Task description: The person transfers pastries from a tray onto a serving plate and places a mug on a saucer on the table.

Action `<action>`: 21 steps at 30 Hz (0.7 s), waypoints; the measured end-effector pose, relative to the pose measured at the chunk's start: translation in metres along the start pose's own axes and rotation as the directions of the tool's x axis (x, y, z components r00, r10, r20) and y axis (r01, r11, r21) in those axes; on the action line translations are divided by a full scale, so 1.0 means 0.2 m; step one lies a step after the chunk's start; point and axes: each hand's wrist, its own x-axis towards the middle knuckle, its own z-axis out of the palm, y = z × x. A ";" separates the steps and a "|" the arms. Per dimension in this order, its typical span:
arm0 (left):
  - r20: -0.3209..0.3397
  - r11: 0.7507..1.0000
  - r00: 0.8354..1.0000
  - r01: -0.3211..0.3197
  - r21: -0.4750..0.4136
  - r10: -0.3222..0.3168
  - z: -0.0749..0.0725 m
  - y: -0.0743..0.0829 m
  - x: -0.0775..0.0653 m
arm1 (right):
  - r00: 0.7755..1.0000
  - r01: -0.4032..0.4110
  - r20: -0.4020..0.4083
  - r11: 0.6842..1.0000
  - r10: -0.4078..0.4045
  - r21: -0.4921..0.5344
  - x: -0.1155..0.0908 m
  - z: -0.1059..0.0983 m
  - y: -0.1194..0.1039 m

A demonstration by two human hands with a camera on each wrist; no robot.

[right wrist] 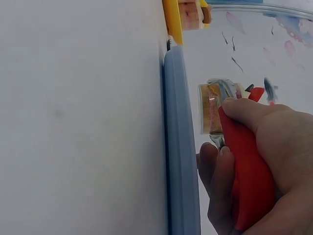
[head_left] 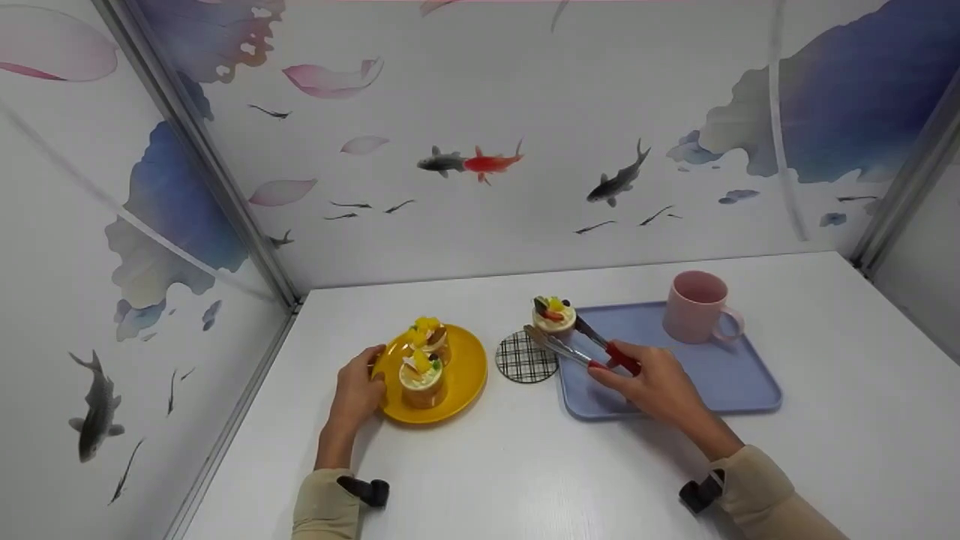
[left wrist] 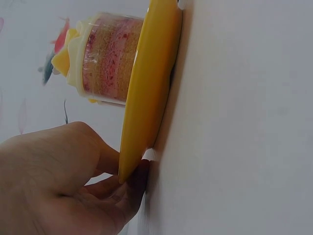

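Clear cake cup [head_left: 553, 315] could slip from the tongs [head_left: 562, 347]

The right hand [head_left: 651, 379] is closed around the tongs' red handles, its fingers squeezing the arms partway together. Their metal ends straddle the cake cup, one on each side. The cup is by the far left corner of the blue tray [head_left: 720, 379], near the coaster [head_left: 525, 358]; the right wrist view suggests it is raised, though how high I cannot tell. Its wall looks smooth, so a slack squeeze could let it twist or drop, while too hard a squeeze could buckle the wall or make it pop out. A tilt could shed the piled fruit, and a low carry could catch the tray's rim.

The left hand [head_left: 360, 386] pinches the yellow plate [head_left: 472, 360] at its left edge, thumb above and fingers below. Two more cups, the near cake [head_left: 421, 379] and the far cake [head_left: 429, 334], stand close together on it. Lifting that edge could slide them toward the opposite side; a third cup landing crookedly could knock one over.

Farther out, the pink mug [head_left: 694, 311] stands on the tray, where a jolt could upset it.
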 end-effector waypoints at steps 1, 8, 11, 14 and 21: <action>0.002 1.000 1.000 0.007 -0.002 -0.007 0.00 0.00 0.00 | 1.000 0.003 0.001 1.000 -0.003 -0.003 0.00 0.00 -0.01; 0.014 0.999 0.999 0.041 -0.012 -0.040 0.00 0.01 0.01 | 1.000 -0.004 0.029 1.000 0.004 0.010 0.00 0.03 -0.04; 0.011 0.999 0.999 0.042 -0.012 -0.041 0.00 0.01 0.01 | 0.999 0.008 0.032 1.000 -0.008 0.023 0.00 0.05 -0.05; 0.011 0.999 0.999 0.043 -0.012 -0.043 0.00 0.01 0.01 | 0.999 0.021 0.034 0.999 -0.023 0.034 0.00 0.06 -0.06; 0.004 0.999 0.999 0.036 -0.011 -0.036 0.01 0.01 0.01 | 0.998 0.035 0.042 0.998 -0.037 0.053 0.00 0.09 -0.09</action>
